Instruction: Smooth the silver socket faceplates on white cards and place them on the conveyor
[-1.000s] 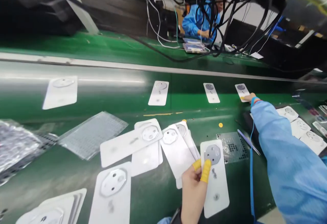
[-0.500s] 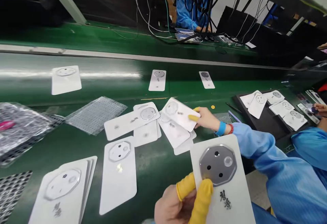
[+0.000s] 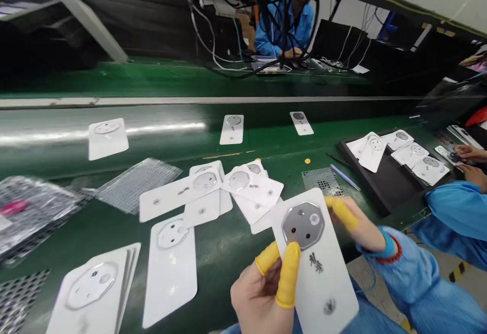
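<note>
Left hand (image 3: 258, 298) and right hand (image 3: 359, 227) both pinching one white card (image 3: 327, 293) by its edges, yellow finger cots (image 3: 288, 275) on; black tray (image 3: 384, 192) at two o'clock.

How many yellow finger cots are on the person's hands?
4: two cots on the left hand, two on the right hand; more may hide behind the card.
</note>
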Available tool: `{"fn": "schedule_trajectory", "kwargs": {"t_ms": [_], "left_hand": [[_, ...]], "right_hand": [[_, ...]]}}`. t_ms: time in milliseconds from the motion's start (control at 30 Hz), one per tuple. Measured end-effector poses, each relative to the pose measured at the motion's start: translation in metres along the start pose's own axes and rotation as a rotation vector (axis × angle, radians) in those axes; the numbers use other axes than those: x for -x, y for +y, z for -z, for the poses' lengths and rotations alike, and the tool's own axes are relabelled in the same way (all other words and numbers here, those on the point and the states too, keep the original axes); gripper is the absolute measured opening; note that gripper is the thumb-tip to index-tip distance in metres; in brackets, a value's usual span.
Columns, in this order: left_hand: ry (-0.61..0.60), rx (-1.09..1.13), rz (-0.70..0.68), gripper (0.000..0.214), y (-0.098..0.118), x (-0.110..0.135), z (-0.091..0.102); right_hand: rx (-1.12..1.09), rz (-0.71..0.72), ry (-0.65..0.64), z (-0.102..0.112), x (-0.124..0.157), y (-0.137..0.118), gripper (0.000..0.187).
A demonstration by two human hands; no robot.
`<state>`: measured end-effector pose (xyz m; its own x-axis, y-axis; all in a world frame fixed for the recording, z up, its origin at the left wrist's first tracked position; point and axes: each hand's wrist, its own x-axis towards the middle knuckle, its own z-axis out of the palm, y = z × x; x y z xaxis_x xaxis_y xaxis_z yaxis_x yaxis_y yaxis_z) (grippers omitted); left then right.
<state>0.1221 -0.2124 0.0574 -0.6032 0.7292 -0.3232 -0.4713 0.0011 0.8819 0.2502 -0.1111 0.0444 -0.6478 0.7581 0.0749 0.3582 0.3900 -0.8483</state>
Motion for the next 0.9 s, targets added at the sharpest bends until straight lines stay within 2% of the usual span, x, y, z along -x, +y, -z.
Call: {"fn": "schedule_trajectory", "kwargs": {"t_ms": [67,133,167,233,300,367,433,500,667,800,900], "left_hand": [[-0.138,-0.09,-0.012,0.027,-0.017,-0.015,-0.003],[-0.272,-0.188,-0.028,0.032,-0.033,-0.032,-0.006],[-0.322,-0.22,-0.028,0.036,-0.04,-0.042,-0.008],[-0.403,-0.268,-0.013,0.047,-0.045,-0.064,-0.011],[-0.467,-0.389,-0.034,0.056,-0.041,-0.088,-0.016],[-0.501,-0.617,-0.133,0.058,-0.031,-0.116,-0.026],[-0.487,-0.836,-0.207,0.055,-0.021,-0.148,-0.045],[-0.434,-0.948,-0.218,0.048,-0.017,-0.182,-0.073],[-0.349,-1.198,-0.204,0.038,-0.037,-0.259,-0.166],[-0.322,-1.264,-0.254,0.038,-0.06,-0.285,-0.236],[-0.407,-1.236,-0.291,0.038,-0.071,-0.291,-0.271]], "right_hand": [[-0.251,-0.038,0.094,-0.003,0.026,0.006,0.047],[-0.274,-0.168,0.26,0.005,0.031,0.023,0.044],[-0.238,-0.241,0.375,0.017,0.027,0.036,0.045],[-0.163,-0.336,0.567,0.06,0.012,0.068,0.046],[-0.089,-0.428,0.725,0.116,0.0,0.101,0.04],[0.007,-0.552,0.819,0.165,-0.009,0.131,0.032],[0.118,-0.683,0.849,0.194,-0.015,0.154,0.026],[0.231,-0.8,0.851,0.204,-0.019,0.171,0.024],[0.434,-0.985,0.843,0.192,-0.021,0.193,0.027],[0.472,-1.042,0.781,0.188,-0.02,0.2,0.031],[0.391,-1.053,0.672,0.186,-0.018,0.203,0.029]]}}
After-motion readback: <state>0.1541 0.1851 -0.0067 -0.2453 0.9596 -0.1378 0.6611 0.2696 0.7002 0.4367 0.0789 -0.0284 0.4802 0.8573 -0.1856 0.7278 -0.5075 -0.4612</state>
